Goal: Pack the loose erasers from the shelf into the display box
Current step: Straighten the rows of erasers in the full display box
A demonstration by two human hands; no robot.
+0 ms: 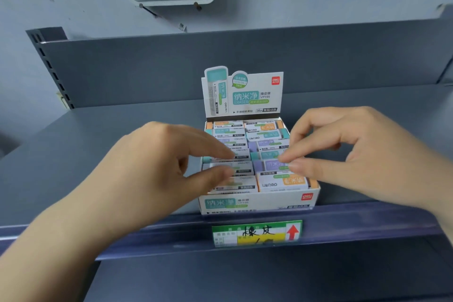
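With the box near the shelf lip and its erasers packed level, both part-open, empty hands, left and right, risk tilting rows by pressing unevenly.

At centre frame, the left hand is covering several paper-sleeved erasers in the white cardboard display box; both forearms are running off the lower edges, blurring slightly.
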